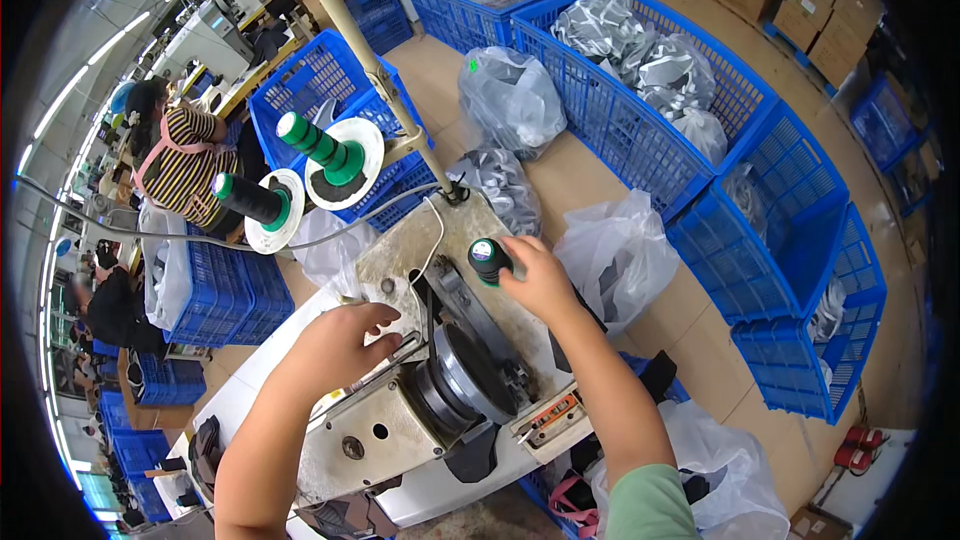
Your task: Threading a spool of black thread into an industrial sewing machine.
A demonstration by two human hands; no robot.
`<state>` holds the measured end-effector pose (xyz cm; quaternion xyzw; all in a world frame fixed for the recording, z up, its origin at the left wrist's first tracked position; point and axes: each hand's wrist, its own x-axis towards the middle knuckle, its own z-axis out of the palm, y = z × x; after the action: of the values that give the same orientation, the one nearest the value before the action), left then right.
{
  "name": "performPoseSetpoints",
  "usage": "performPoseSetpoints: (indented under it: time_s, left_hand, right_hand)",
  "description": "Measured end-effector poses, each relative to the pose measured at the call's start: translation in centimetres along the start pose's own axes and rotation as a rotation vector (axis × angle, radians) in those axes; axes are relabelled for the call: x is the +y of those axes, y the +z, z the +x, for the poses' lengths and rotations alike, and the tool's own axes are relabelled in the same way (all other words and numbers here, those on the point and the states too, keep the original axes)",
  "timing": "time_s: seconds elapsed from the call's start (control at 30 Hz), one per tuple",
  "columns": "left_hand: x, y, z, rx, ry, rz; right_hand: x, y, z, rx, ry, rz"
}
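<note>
My right hand (pixel 542 285) grips a black thread spool (pixel 487 253) with a white label on its end, above the back of a worn white sewing machine (pixel 375 430). My left hand (pixel 345 345) hovers over the machine's left side, its thumb and fingers apart and nothing seen in them. Between my hands are the machine's round metal wheel (pixel 480 370) and a belt running to it. Behind, a pole (pixel 352 20) carries a green-and-black thread cone (pixel 325 152) and a black thread cone (pixel 250 200) on white discs. A white cord (pixel 437 240) loops near the pole's foot.
Blue crates (pixel 640 110) with plastic-bagged goods line the right and back. Clear bags (pixel 510 100) stand on the floor beside them. A person in a striped shirt (pixel 190 155) sits at the left. Cartons (pixel 820 15) are stacked at the far right.
</note>
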<state>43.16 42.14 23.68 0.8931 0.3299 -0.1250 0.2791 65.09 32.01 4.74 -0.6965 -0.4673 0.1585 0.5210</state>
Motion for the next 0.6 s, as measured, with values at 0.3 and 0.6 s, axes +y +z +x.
performPoseSetpoints:
  time_s: [0.3,0.6]
  left_hand:
    - [0.7,1.0,3.3,-0.013,0.067,-0.035]
    - [1.4,2.9,8.2,-0.094,0.123,-0.348]
  right_hand:
    - [-2.3,-3.3,-1.6,0.073,0.246,0.645]
    - [-2.2,-4.5,-3.0,0.003,0.275,0.860]
